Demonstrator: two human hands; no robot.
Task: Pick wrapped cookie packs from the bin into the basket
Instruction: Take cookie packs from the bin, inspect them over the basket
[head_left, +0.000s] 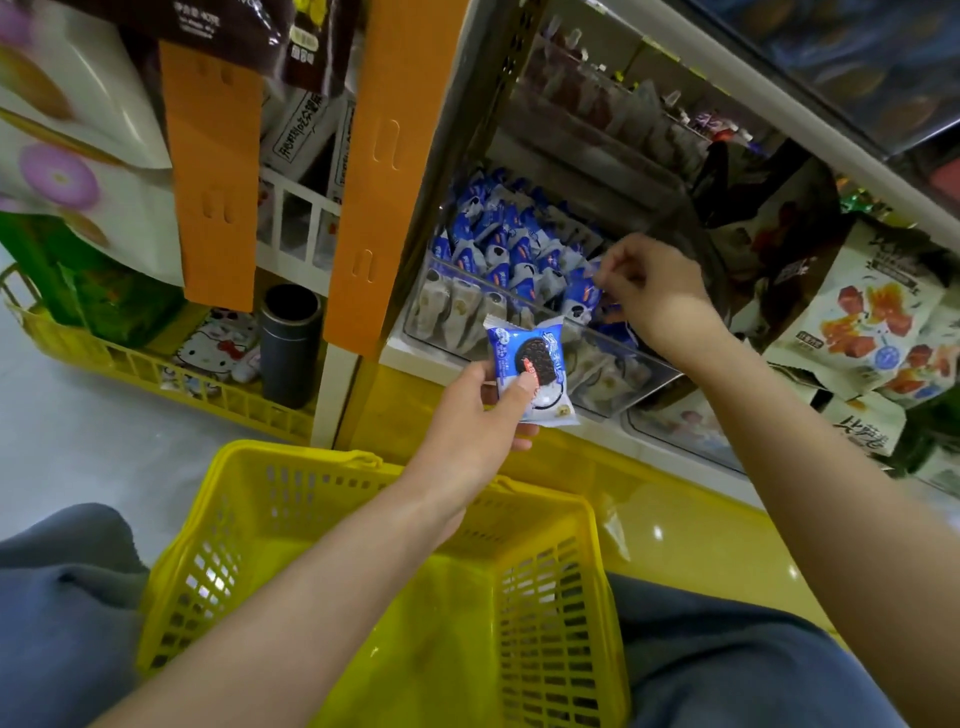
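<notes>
We face a shop shelf (597, 130) crowded with snack bags. Below it stands the yellow basket (545, 623), mouth up, directly under our forearms. The clear bin (641, 366) on the shelf is heaped with blue packs (509, 249). Our left hand (478, 415) grips one pack (530, 364) by its lower end, thumb on top, in front of the bin and beyond the basket's far rim. Our right hand (649, 291) reaches into the bin, fingers curled at the heap; we cannot tell whether it has one pinched. Released here, the slick pack would likely miss the basket. Dragging the right wrist over the bin's front wall could spill others. Open room lies straight down and back.
</notes>
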